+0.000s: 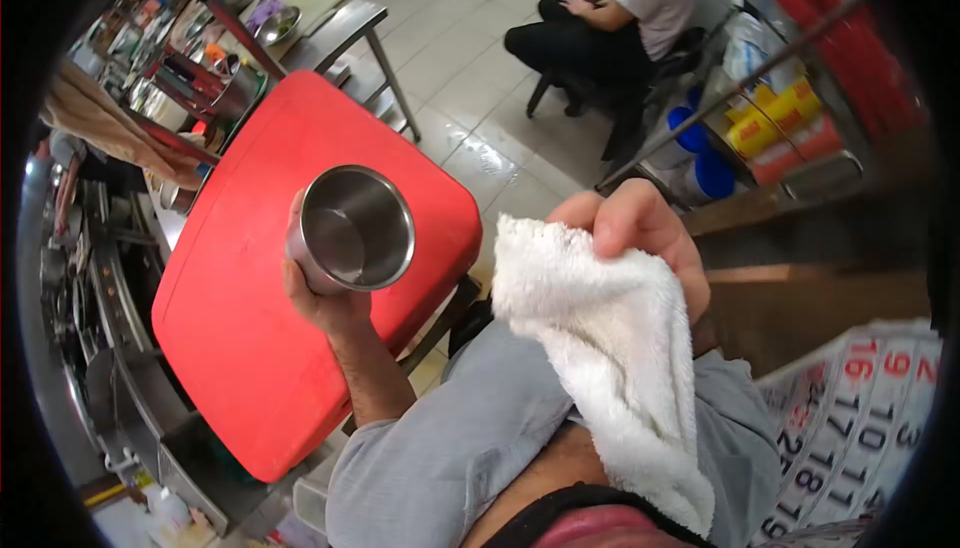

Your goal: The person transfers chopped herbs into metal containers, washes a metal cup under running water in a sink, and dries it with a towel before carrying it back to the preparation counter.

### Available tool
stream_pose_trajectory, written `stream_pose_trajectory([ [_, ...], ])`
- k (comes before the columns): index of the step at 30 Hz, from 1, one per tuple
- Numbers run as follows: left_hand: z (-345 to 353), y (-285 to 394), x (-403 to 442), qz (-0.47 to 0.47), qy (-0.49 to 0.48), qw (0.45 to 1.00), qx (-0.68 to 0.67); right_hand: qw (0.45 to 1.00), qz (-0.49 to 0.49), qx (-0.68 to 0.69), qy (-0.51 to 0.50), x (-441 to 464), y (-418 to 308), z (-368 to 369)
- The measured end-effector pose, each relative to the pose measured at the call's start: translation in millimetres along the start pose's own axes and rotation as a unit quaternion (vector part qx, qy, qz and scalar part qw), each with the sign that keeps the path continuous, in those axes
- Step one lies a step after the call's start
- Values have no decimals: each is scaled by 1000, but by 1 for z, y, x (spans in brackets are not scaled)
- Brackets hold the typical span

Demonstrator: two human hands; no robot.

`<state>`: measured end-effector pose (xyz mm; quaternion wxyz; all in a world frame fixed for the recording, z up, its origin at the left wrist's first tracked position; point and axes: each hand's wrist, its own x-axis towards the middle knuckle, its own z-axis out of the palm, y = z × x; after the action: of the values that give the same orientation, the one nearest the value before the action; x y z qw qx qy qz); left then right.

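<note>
My left hand (318, 296) is wrapped round the outside of a stainless steel cup (358, 228), whose open mouth faces me. Its inner wall and bottom show, with nothing solid inside. Behind and below the cup lies the red lid (235, 348) of a large bin or box. On the right, my right hand (650, 243) pinches the upper edge of a white terry cloth (610, 338) between thumb and fingers. The cloth hangs down in folds toward my chest, apart from the cup.
A metal table (345, 33) with bowls stands beyond the lid. A seated person (620, 18) is across the tiled floor. A rack (740, 78) with yellow and red packages stands at right, above a large-numbered calendar (850, 438). Cooking equipment (110, 328) lines the left.
</note>
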<state>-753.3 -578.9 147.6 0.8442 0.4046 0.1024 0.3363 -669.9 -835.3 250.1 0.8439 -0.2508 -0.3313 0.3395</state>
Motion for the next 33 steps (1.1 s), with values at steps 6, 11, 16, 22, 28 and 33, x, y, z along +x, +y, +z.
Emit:
stream_pose_trajectory([
  [6, 4, -27, 20, 4, 137, 990, 9, 989, -15, 139, 40, 76, -8, 1],
  [11, 35, -46, 38, 68, 207, 971, 99, 926, 4, 228, -299, 136, -18, -84],
  [16, 85, -73, 54, 158, 315, 933, 73, 908, -54, 391, -138, 181, -41, -97],
  [22, 135, -131, 86, 190, 277, 942, 18, 846, -84, 473, -232, 221, -72, -159],
  [28, 176, -162, 155, 204, 270, 939, 61, 849, 57, 428, -304, 266, -92, -232],
  [33, 152, -191, 229, 193, 286, 938, 28, 858, 96, 389, -322, 334, -92, -281],
])
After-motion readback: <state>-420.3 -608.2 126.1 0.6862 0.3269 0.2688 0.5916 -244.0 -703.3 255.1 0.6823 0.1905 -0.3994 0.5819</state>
